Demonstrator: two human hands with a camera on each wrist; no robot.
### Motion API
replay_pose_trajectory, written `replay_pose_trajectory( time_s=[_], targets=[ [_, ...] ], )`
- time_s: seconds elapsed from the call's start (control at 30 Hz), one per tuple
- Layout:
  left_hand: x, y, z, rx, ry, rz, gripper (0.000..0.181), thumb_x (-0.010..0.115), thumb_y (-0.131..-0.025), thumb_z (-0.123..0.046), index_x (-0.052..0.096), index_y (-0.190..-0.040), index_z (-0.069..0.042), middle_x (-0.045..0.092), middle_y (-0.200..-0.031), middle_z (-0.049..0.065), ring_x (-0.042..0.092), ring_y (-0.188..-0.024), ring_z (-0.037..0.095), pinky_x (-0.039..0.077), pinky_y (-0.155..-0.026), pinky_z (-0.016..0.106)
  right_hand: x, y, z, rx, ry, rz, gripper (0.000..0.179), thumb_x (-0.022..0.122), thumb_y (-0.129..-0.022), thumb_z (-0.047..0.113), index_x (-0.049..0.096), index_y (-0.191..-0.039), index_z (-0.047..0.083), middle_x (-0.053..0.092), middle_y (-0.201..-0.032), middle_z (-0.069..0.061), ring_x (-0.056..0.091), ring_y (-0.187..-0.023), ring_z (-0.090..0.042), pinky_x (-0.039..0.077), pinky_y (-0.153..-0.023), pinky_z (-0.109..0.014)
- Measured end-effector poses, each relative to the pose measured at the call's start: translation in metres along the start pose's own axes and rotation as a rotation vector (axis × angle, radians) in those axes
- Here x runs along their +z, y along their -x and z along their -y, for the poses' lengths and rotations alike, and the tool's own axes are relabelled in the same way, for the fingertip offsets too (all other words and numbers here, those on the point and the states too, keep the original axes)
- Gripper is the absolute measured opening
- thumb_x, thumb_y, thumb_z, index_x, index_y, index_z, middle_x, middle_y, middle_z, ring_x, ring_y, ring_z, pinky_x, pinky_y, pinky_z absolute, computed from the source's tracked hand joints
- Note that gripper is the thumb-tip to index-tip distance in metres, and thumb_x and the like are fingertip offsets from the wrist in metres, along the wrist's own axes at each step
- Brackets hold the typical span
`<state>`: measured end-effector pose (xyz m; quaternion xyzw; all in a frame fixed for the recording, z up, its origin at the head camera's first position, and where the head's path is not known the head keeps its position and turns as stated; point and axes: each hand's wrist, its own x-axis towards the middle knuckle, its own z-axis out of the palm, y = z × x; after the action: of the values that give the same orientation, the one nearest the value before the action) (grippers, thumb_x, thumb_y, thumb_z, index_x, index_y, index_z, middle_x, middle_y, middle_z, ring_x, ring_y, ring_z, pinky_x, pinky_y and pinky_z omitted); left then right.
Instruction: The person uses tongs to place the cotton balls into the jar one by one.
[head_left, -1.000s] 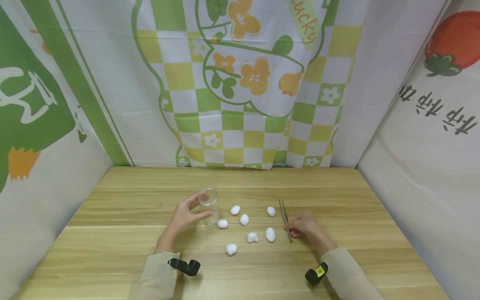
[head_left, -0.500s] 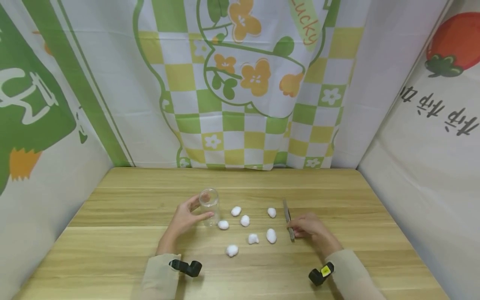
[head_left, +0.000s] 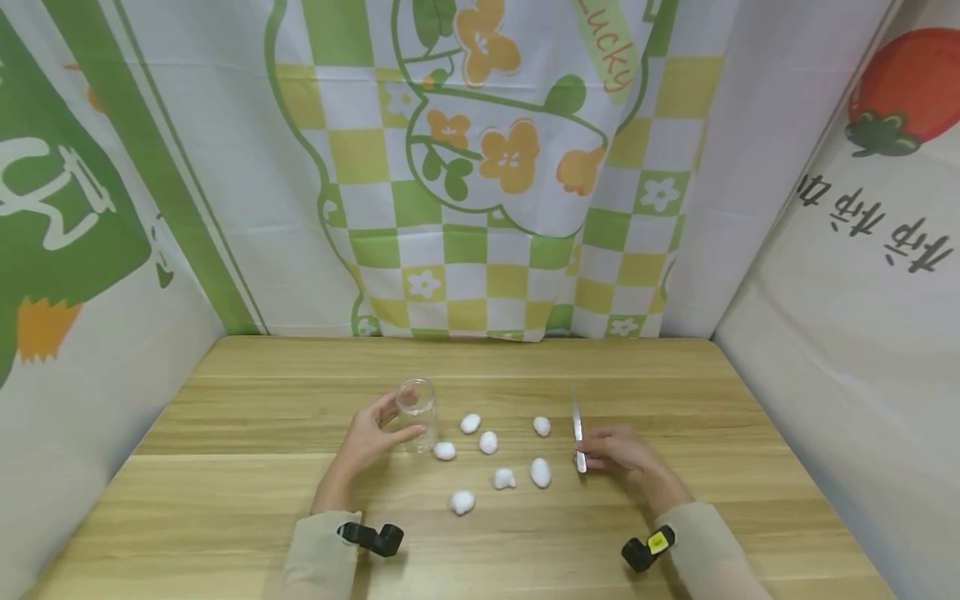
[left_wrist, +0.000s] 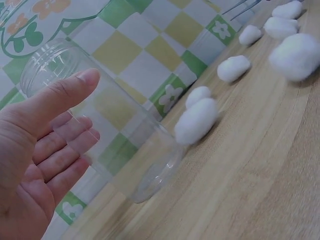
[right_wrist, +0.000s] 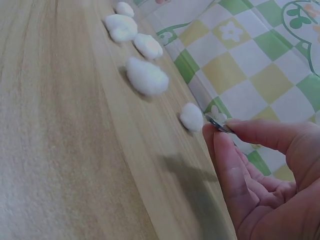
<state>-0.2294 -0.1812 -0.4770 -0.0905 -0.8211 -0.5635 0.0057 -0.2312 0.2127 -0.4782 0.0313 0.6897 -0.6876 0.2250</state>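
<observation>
A clear plastic jar (head_left: 417,417) without a lid stands upright on the table. My left hand (head_left: 372,439) grips it from the left, thumb across the near side and fingers behind, as the left wrist view shows through the wall of the jar (left_wrist: 127,130). Between thumb and fingertips, my right hand (head_left: 621,454) pinches metal tweezers (head_left: 577,429), whose tips point away toward the curtain. In the right wrist view the tweezers (right_wrist: 219,124) appear nearly end-on. Several white cotton balls (head_left: 541,472) lie scattered between the two hands.
The wooden table (head_left: 300,400) ends at a checkered curtain (head_left: 465,242) at the back. Printed cloth walls flank it left and right. One cotton ball (head_left: 445,451) lies right beside the jar's base; another cotton ball (head_left: 462,502) is the closest to the front.
My right hand has shifted slightly right and turned the tweezers, so their two arms now overlap edge-on and point straighter away. The left hand, jar and cotton balls stay put.
</observation>
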Motion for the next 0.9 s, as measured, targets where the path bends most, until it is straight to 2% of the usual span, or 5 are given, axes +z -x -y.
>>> replay_pose_trajectory(
  time_s=[0.07, 0.17, 0.3, 0.5, 0.9],
  targets=[
    [0.001, -0.001, 0.001, 0.013, 0.003, -0.005, 0.065, 0.078, -0.081, -0.019, 0.05, -0.137, -0.004, 0.055, -0.14, 0.019, 0.049, -0.135, 0.037, 0.037, -0.117, 0.048, -0.001, 0.0, 0.0, -0.005, -0.02, 0.009, 0.006, 0.062, -0.085, -0.006, 0.063, -0.092, -0.005, 0.07, -0.073, 0.001, 0.069, -0.07, -0.007, 0.061, -0.067, -0.017],
    [0.002, -0.001, 0.001, 0.028, 0.016, -0.012, 0.064, 0.078, -0.08, -0.016, 0.051, -0.136, -0.003, 0.056, -0.139, 0.02, 0.05, -0.134, 0.036, 0.037, -0.117, 0.046, -0.003, 0.0, 0.0, -0.008, -0.032, 0.017, 0.028, 0.061, -0.087, -0.005, 0.055, -0.111, -0.018, 0.072, -0.077, 0.0, 0.07, -0.075, -0.008, 0.061, -0.071, -0.018],
    [0.002, -0.001, 0.0, 0.029, 0.03, -0.019, 0.065, 0.078, -0.079, -0.013, 0.05, -0.137, -0.001, 0.056, -0.138, 0.021, 0.05, -0.133, 0.036, 0.037, -0.116, 0.044, -0.005, 0.0, 0.0, 0.003, -0.041, 0.034, 0.049, 0.06, -0.09, -0.003, 0.039, -0.129, -0.024, 0.073, -0.081, 0.001, 0.071, -0.078, -0.008, 0.061, -0.074, -0.017],
    [0.003, 0.0, 0.0, 0.022, 0.033, -0.018, 0.066, 0.078, -0.08, -0.014, 0.049, -0.138, -0.001, 0.055, -0.139, 0.02, 0.05, -0.134, 0.036, 0.037, -0.116, 0.044, -0.009, -0.002, -0.001, 0.018, -0.054, 0.107, 0.046, 0.058, -0.093, 0.003, 0.04, -0.131, -0.017, 0.073, -0.085, 0.005, 0.071, -0.082, -0.005, 0.061, -0.076, -0.018],
    [0.003, 0.002, -0.002, 0.007, 0.036, -0.012, 0.066, 0.077, -0.08, -0.014, 0.048, -0.138, -0.002, 0.054, -0.14, 0.02, 0.049, -0.134, 0.036, 0.037, -0.117, 0.045, -0.012, -0.003, 0.0, 0.004, -0.082, 0.203, 0.062, 0.053, -0.096, 0.002, 0.018, -0.142, -0.021, 0.074, -0.094, 0.005, 0.071, -0.089, -0.005, 0.06, -0.082, -0.019]
  ],
)
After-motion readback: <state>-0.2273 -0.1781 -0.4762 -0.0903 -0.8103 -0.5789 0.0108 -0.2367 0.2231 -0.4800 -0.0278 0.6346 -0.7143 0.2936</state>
